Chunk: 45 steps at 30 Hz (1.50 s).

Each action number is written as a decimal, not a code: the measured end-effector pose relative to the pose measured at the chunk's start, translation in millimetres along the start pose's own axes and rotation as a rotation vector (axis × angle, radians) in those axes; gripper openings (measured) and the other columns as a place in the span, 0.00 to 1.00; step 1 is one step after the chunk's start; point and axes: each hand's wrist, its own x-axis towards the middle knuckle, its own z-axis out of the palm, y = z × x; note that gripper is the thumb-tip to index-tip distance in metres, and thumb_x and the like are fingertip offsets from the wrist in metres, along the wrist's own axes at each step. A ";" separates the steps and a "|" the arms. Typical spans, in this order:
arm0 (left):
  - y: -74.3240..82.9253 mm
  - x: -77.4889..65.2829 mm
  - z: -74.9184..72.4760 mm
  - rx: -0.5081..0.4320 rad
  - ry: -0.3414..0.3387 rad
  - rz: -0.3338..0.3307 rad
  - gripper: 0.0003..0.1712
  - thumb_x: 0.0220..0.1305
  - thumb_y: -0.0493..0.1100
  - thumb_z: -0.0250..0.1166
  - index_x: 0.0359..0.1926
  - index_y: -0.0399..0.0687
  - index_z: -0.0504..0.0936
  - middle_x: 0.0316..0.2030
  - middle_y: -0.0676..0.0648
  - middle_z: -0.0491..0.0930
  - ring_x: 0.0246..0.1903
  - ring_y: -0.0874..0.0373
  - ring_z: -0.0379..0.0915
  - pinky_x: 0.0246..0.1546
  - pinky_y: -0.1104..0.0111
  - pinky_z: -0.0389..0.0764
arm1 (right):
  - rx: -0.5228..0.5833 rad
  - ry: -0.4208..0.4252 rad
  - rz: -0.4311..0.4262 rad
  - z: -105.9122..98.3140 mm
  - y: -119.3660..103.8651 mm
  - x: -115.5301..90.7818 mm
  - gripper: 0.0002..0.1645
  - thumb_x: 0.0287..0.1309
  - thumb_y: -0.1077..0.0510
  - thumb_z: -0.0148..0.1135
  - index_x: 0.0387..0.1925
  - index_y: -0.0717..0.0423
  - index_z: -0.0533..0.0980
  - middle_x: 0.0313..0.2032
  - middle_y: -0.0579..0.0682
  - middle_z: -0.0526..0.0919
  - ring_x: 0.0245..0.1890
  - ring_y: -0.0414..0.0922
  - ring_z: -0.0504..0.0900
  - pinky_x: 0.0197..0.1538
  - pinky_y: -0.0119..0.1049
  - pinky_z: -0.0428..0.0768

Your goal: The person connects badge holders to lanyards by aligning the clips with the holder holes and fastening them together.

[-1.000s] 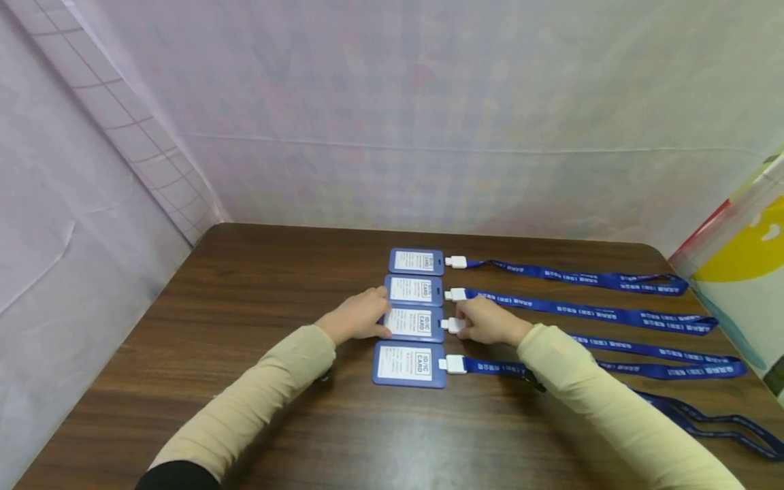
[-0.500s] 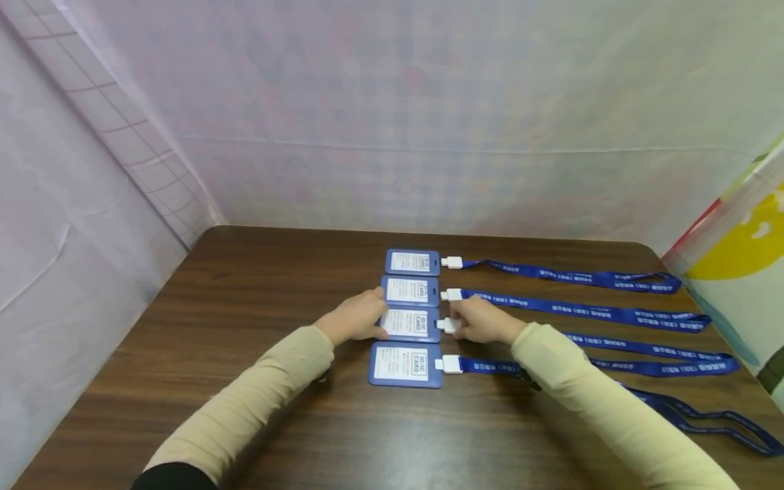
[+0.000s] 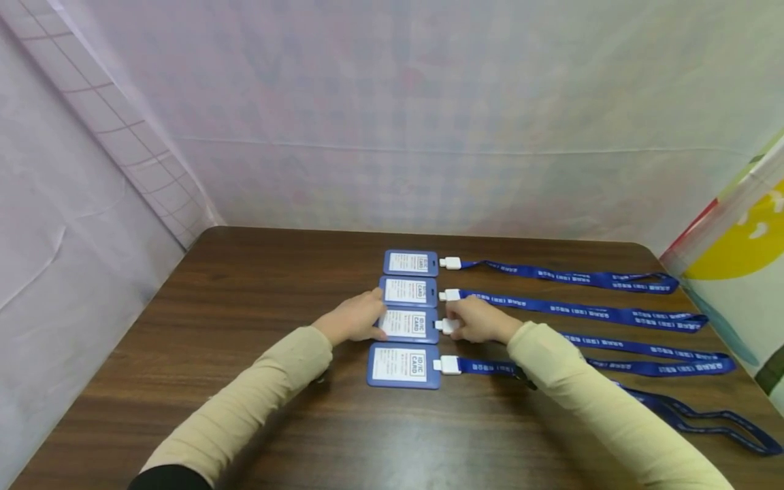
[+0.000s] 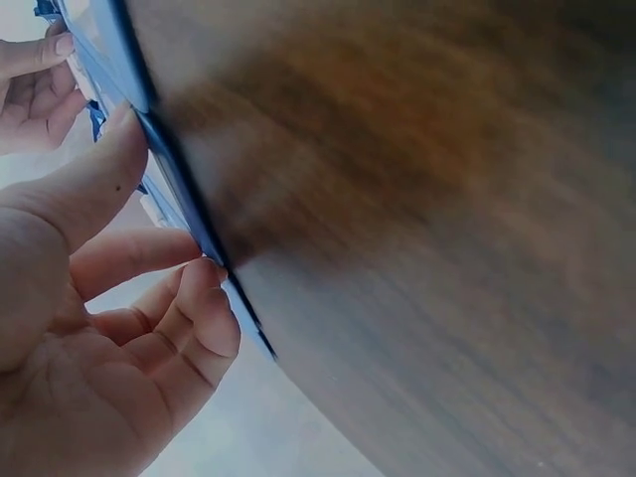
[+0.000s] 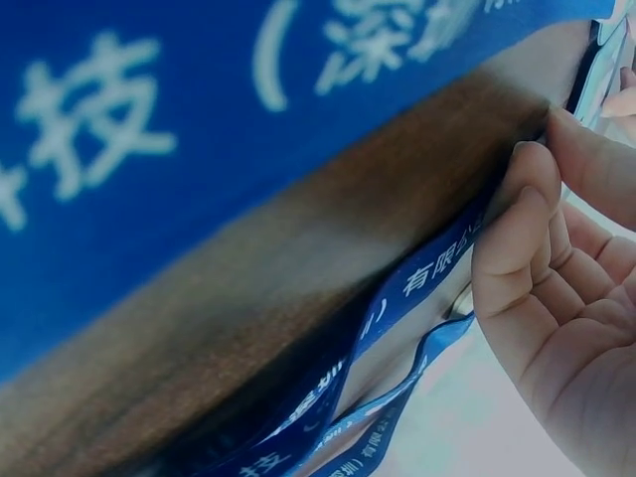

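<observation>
Third from the back in a column of blue ID badge holders lies one badge holder point(image 3: 407, 325), with a white card window. My left hand point(image 3: 352, 318) holds it at its left end, thumb on the near side and fingers on the far side. In the left wrist view, the thumb and fingertips of the left hand point(image 4: 109, 318) meet the thin blue edge point(image 4: 189, 184). My right hand point(image 3: 482, 320) pinches the white clip point(image 3: 447, 327) of the lanyard point(image 3: 649, 349) at that holder's slotted end. The right wrist view shows the thumb and index finger close together, the clip hidden behind them.
Two badge holders lie farther back, one at the rear point(image 3: 410, 263) and one in front of it point(image 3: 407, 291). A fourth badge holder point(image 3: 403, 366) is nearest. Blue printed lanyards stretch right across the brown table point(image 3: 245, 286), one looped near the right edge point(image 3: 723, 422). A pale curtain point(image 3: 392, 136) hangs behind.
The head view has shifted slightly, so everything sits a little farther left in it. Both hands keep the same hold on the badge holder and the clip.
</observation>
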 end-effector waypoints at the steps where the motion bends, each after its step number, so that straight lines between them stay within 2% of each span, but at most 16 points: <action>1: -0.1 0.3 0.2 0.003 0.000 0.001 0.17 0.48 0.50 0.72 0.21 0.43 0.76 0.35 0.43 0.69 0.34 0.54 0.68 0.37 0.63 0.74 | -0.001 0.002 -0.005 -0.2 -0.1 0.1 0.12 0.43 0.62 0.70 0.25 0.59 0.72 0.18 0.45 0.71 0.20 0.40 0.68 0.24 0.32 0.68; 9: 2.0 3.4 0.8 0.018 -0.002 0.004 0.17 0.49 0.50 0.71 0.25 0.41 0.78 0.35 0.44 0.69 0.33 0.55 0.67 0.37 0.64 0.74 | 0.007 0.000 -0.003 0.8 1.6 2.8 0.12 0.42 0.62 0.70 0.24 0.57 0.71 0.17 0.44 0.71 0.19 0.40 0.69 0.24 0.33 0.69; 14: 3.8 4.1 0.7 0.024 -0.007 0.000 0.17 0.50 0.50 0.71 0.27 0.40 0.79 0.35 0.44 0.68 0.33 0.55 0.67 0.37 0.64 0.74 | 0.029 0.013 -0.064 2.4 6.7 3.9 0.13 0.42 0.61 0.69 0.23 0.56 0.70 0.17 0.43 0.70 0.19 0.41 0.69 0.24 0.33 0.69; 17: 4.2 4.6 0.6 0.028 -0.011 -0.003 0.17 0.50 0.50 0.70 0.27 0.41 0.78 0.35 0.44 0.68 0.34 0.54 0.67 0.37 0.63 0.75 | 0.037 0.002 -0.062 1.7 6.9 3.7 0.13 0.43 0.61 0.69 0.24 0.55 0.70 0.17 0.43 0.71 0.19 0.41 0.69 0.24 0.33 0.70; 28: 5.4 4.4 0.9 0.036 -0.023 -0.020 0.17 0.50 0.50 0.70 0.28 0.40 0.79 0.35 0.44 0.69 0.34 0.55 0.68 0.37 0.64 0.75 | -0.008 -0.028 0.018 1.5 0.8 4.0 0.12 0.43 0.61 0.70 0.25 0.56 0.71 0.17 0.44 0.71 0.19 0.40 0.68 0.24 0.31 0.69; 35: 6.8 1.2 -0.2 0.044 -0.028 -0.042 0.17 0.50 0.50 0.71 0.25 0.42 0.77 0.36 0.43 0.70 0.36 0.52 0.68 0.38 0.62 0.75 | -0.007 -0.023 0.003 3.7 1.2 4.6 0.13 0.44 0.61 0.69 0.25 0.56 0.71 0.17 0.44 0.70 0.19 0.40 0.68 0.24 0.32 0.69; 39: 8.4 1.5 -4.3 0.078 -0.034 -0.042 0.18 0.49 0.51 0.71 0.27 0.41 0.78 0.37 0.42 0.72 0.37 0.51 0.70 0.38 0.61 0.76 | 0.022 -0.028 0.031 3.7 1.9 5.0 0.12 0.45 0.60 0.69 0.27 0.56 0.72 0.17 0.43 0.71 0.19 0.39 0.69 0.25 0.32 0.69; 45: 11.7 4.2 -11.7 0.121 -0.077 -0.071 0.22 0.48 0.52 0.72 0.35 0.39 0.80 0.37 0.42 0.74 0.35 0.53 0.73 0.36 0.60 0.78 | 0.098 -0.057 0.073 2.6 2.8 3.7 0.14 0.47 0.60 0.68 0.34 0.60 0.73 0.17 0.44 0.73 0.15 0.37 0.72 0.25 0.31 0.71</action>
